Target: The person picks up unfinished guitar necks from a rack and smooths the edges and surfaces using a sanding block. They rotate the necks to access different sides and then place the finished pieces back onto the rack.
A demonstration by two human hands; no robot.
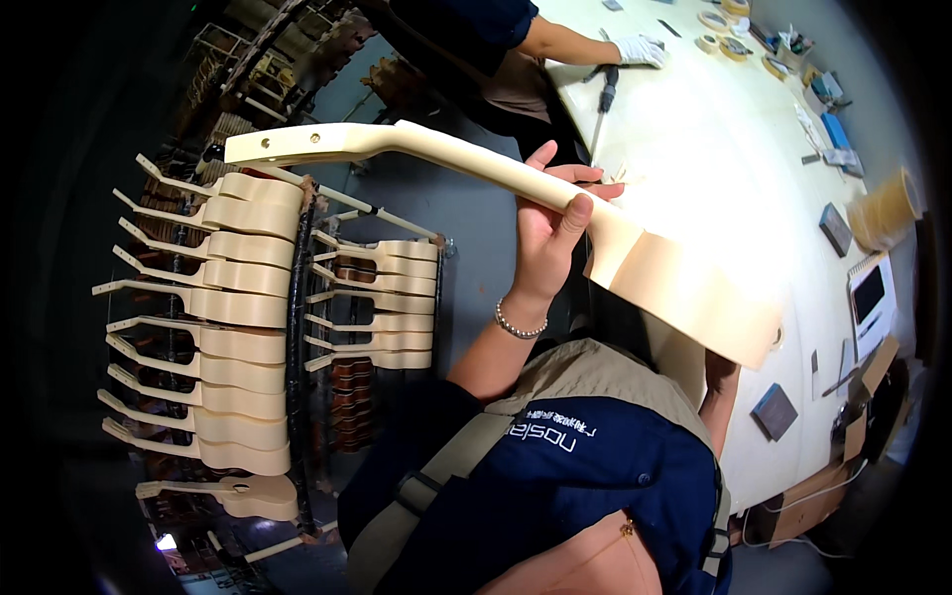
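An unfinished pale wooden ukulele is held up in front of me, its side toward me, with the neck and headstock reaching to the left. My left hand is wrapped round the neck close to the body, thumb on the near side and fingers beyond. A beaded bracelet circles that wrist. On the right, my right hand goes behind the lower end of the body; its fingers are hidden there. Bright light washes out part of the ukulele's upper edge.
A white worktable curves along the right, bearing dark sanding blocks, tape rolls and a notebook. Racks of pale ukuleles stand at left. Across the table's far end, a co-worker's gloved hand rests near a dark-handled tool.
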